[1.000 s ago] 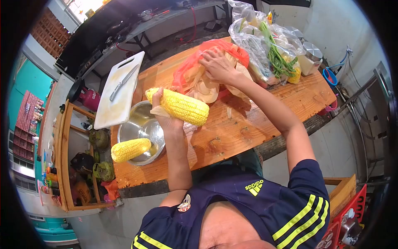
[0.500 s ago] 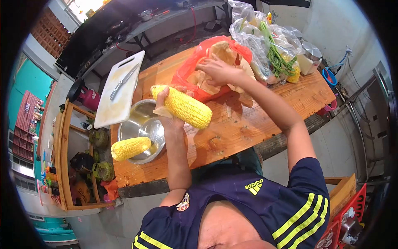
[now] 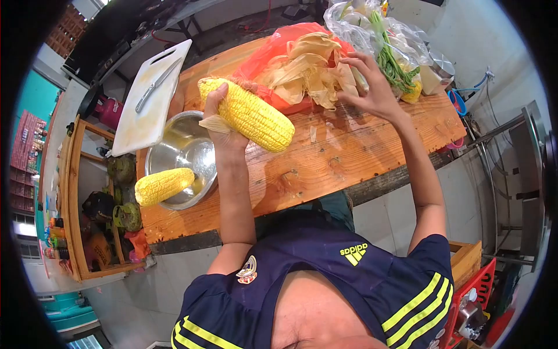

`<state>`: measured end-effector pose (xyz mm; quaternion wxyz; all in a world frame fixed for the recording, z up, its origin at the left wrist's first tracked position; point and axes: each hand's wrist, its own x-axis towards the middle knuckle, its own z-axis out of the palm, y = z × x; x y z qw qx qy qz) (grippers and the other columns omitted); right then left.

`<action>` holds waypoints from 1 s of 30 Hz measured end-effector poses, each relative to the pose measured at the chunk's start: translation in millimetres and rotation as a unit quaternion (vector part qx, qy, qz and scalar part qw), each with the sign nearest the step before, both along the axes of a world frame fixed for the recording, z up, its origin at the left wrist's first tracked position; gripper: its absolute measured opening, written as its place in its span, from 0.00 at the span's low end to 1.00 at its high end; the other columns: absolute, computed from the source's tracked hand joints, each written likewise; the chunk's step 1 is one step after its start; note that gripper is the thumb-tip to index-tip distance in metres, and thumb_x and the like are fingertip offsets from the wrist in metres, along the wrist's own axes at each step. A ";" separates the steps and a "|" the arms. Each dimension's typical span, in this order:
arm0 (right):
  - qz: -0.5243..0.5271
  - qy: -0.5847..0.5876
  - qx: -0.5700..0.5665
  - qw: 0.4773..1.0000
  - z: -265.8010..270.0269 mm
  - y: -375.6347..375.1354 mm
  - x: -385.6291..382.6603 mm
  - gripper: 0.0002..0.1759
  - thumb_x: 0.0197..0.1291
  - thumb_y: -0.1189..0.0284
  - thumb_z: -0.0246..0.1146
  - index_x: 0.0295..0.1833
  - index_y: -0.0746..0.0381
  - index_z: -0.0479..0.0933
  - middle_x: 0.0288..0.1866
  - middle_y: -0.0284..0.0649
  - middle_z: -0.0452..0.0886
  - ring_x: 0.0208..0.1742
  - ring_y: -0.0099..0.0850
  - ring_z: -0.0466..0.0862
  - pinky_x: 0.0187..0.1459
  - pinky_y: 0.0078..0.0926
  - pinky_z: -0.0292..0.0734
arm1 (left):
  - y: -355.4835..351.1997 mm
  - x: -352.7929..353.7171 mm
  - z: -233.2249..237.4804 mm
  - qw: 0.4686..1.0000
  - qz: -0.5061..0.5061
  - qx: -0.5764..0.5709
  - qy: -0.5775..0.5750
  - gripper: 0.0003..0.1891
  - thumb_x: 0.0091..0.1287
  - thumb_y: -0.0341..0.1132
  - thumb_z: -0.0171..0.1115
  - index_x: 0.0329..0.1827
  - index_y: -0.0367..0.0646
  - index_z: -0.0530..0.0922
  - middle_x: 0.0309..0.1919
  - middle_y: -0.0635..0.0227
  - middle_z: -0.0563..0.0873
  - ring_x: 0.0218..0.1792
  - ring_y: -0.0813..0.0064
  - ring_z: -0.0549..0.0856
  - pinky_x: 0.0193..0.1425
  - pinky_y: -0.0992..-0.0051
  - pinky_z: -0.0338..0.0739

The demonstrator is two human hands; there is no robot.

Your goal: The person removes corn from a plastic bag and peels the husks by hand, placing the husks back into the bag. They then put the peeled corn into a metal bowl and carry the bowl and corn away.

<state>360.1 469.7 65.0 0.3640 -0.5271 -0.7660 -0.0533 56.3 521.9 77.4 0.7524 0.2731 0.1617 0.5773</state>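
My left hand [image 3: 224,131] grips a husked yellow corn cob [image 3: 253,116] above the wooden table, with a bit of pale husk hanging by the wrist and silk at the cob's far end. Fingers apart and holding nothing, my right hand [image 3: 372,90] hovers beside a heap of dry corn husks [image 3: 308,70]. The husks lie in and on a red plastic bag [image 3: 279,43]. A second corn cob [image 3: 164,187] rests across the rim of a steel bowl [image 3: 203,151] at the left.
A white cutting board [image 3: 136,125] carrying a knife [image 3: 157,84] lies left of the bowl. Clear plastic bags [image 3: 349,23] with green stalks [image 3: 386,61] and a lidded jar [image 3: 439,72] stand at the back right of the wooden table [image 3: 279,186].
My right hand has moved right, away from the husk pile, with its fingers spread. More husks now show on the red bag. My left hand still holds the cob.
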 end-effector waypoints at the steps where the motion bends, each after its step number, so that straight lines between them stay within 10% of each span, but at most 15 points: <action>1: -0.013 0.006 0.004 1.000 -7.4 -3.6 -2.6 0.36 0.51 0.65 0.71 0.67 0.52 0.67 0.64 0.51 0.66 0.63 0.50 0.73 0.61 0.40 0.73 | 0.0 -0.2 1.9 1.000 0.001 -0.003 -0.001 0.13 0.60 0.40 0.62 0.41 0.41 0.77 0.34 0.58 0.84 0.41 0.63 0.85 0.46 0.54 0.84; 5: -0.006 0.063 -0.043 0.997 -42.2 13.9 -16.3 0.39 0.52 0.74 0.67 0.71 0.51 0.62 0.61 0.60 0.63 0.61 0.58 0.71 0.60 0.43 0.73 | 4.3 3.0 6.6 0.999 -0.004 0.014 -0.031 0.13 0.58 0.38 0.64 0.42 0.41 0.77 0.34 0.58 0.83 0.41 0.62 0.84 0.48 0.55 0.83; 10: -0.002 0.109 0.030 0.994 -25.9 50.7 -46.2 0.20 0.55 0.81 0.61 0.55 0.63 0.76 0.45 0.46 0.80 0.43 0.38 0.85 0.41 0.29 0.83 | 15.0 6.2 3.5 0.999 -0.008 0.051 0.002 0.16 0.59 0.37 0.62 0.45 0.35 0.76 0.34 0.55 0.85 0.36 0.62 0.87 0.44 0.64 0.85; 17: 0.074 0.236 -0.022 0.969 -5.2 123.9 -82.6 0.11 0.58 0.74 0.63 0.45 0.66 0.81 0.38 0.41 0.86 0.38 0.27 0.86 0.42 0.27 0.81 | 37.2 13.9 -4.5 0.998 -0.026 0.049 0.026 0.17 0.60 0.39 0.63 0.45 0.35 0.77 0.35 0.56 0.85 0.34 0.64 0.86 0.43 0.65 0.85; 23: 0.012 -0.009 -0.180 0.984 -104.8 207.5 -58.9 0.17 0.62 0.65 0.56 0.49 0.64 0.81 0.40 0.48 0.86 0.44 0.41 0.85 0.49 0.37 0.77 | 48.0 1.9 26.6 0.988 -0.010 0.127 -0.090 0.14 0.59 0.39 0.62 0.41 0.38 0.77 0.34 0.57 0.84 0.37 0.63 0.84 0.47 0.65 0.82; 30: 0.050 -0.034 -0.102 0.993 6.5 165.2 -58.8 0.20 0.65 0.64 0.52 0.58 0.60 0.78 0.45 0.48 0.85 0.44 0.43 0.85 0.51 0.36 0.77 | 60.5 -2.6 76.1 0.982 0.056 0.166 -0.069 0.15 0.60 0.39 0.61 0.40 0.34 0.77 0.34 0.55 0.84 0.39 0.59 0.84 0.47 0.64 0.82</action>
